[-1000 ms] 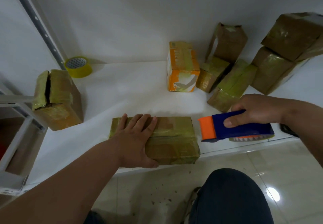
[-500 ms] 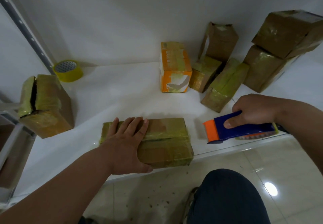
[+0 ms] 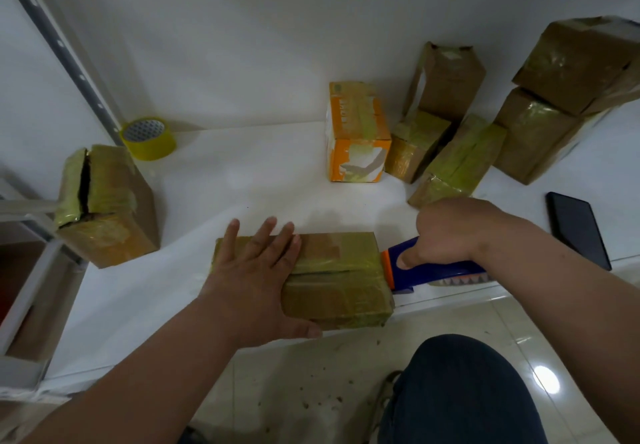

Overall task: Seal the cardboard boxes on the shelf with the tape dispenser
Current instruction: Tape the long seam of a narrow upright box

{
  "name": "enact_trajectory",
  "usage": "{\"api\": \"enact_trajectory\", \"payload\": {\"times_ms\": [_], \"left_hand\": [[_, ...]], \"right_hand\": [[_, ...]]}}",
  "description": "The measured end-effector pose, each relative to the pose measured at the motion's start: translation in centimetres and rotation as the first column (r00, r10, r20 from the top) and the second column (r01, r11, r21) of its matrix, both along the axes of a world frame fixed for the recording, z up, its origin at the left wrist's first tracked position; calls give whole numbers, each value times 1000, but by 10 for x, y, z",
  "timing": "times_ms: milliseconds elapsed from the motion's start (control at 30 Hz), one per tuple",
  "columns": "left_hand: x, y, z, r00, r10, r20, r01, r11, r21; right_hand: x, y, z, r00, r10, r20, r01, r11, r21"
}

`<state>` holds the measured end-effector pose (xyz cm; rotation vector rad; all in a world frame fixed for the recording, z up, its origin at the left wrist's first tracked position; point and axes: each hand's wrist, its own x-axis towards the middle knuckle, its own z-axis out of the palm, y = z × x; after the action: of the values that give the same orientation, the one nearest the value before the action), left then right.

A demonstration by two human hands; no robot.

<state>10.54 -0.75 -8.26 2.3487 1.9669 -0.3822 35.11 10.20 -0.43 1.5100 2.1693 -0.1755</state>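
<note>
Blue-and-orange tape dispenser (image 3: 429, 269) now up against right end of flat cardboard box (image 3: 332, 277); half a second back, clear gap between them. Right hand (image 3: 450, 232) wrapped round dispenser handle, thumb along blue side. Left hand (image 3: 256, 270) spread flat on box's left half, fingers straight, pinning it down as before. Box at shelf (image 3: 242, 187) front edge, between both hands. Dark seam line across box top, running from left hand toward dispenser. Reads as start of a tape pass: contact made, pull across seam likely next. Split box (image 3: 104, 204) beyond left hand gaping, unsealed. Yellow tape roll (image 3: 148, 138) farther back. Phone (image 3: 576, 229) right of right forearm.
</note>
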Motion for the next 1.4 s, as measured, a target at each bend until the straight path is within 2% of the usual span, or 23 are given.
{"api": "enact_trajectory", "payload": {"times_ms": [67,133,200,233,300,333,400,433,467,500,533,567,600,633,667,700,733,800,900,1067,1133,1267,1400], "left_hand": [[1,-10,5,994,108,9,-108,993,54],[-4,-21,1,954,271,130,-280,959,52],[-13,-32,-7,818,450,359,-465,884,-50],[-17,-36,-9,685,523,508,-532,835,-142],[-22,-39,-14,342,574,744,-609,738,-290],[-25,-38,-19,163,564,809,-619,697,-361],[-31,-37,-23,-188,545,817,-538,639,-550],[-36,-36,-24,-321,525,788,-477,629,-613],[-39,-36,-23,-378,515,769,-442,629,-639],[-39,-36,-20,-381,525,761,-439,622,-648],[-39,-34,-17,-276,571,773,-484,613,-625],[-38,-32,-13,-54,645,763,-563,611,-556],[-35,-30,-8,259,688,678,-644,646,-410],[-31,-29,-6,563,641,522,-646,735,-207],[-25,-28,-1,771,527,357,-548,835,-49],[-16,-25,4,874,411,259,-432,901,26],[-5,-24,6,931,302,206,-313,949,24],[19,-25,2,978,139,156,-126,988,-91],[37,-29,-9,989,42,145,-25,993,-112],[39,-31,-2,932,-103,347,138,987,-77],[33,-25,2,936,-106,335,129,991,-47],[17,-6,-4,985,-48,167,52,998,-24],[15,-1,-14,987,-1,159,4,1000,-23]], "right_hand": [[0,-1,0,1000,-21,-2,21,1000,-7],[0,-3,-2,1000,-27,0,27,1000,-2],[2,-5,-2,999,-34,-4,34,999,-3],[2,-6,-3,999,-35,-8,35,999,-2],[3,-7,-2,999,-32,-23,33,999,10],[3,-7,-3,999,-33,-32,33,999,17],[3,-8,-4,998,-41,-51,42,999,24],[3,-9,-4,997,-48,-63,49,999,23],[4,-9,-4,996,-58,-73,59,998,19],[4,-9,-4,994,-68,-81,69,998,13],[6,-10,-4,993,-77,-86,78,997,6],[6,-10,-5,992,-86,-94,86,996,-3],[6,-11,-7,990,-92,-107,91,996,-17],[5,-13,-10,987,-98,-124,95,995,-36],[3,-15,-14,984,-104,-143,96,994,-58],[0,-17,-17,981,-104,-161,93,993,-74],[-4,-19,-21,980,-97,-175,85,993,-80],[-13,-22,-22,979,-75,-187,65,996,-61],[-19,-23,-17,982,-49,-181,44,999,-30],[-21,-24,-15,983,-36,-179,34,999,-15],[-20,-24,-15,981,-35,-191,33,999,-12],[-18,-26,-18,980,-2,-199,2,1000,0],[-16,-25,-23,979,-1,-204,-1,1000,-10]]}}
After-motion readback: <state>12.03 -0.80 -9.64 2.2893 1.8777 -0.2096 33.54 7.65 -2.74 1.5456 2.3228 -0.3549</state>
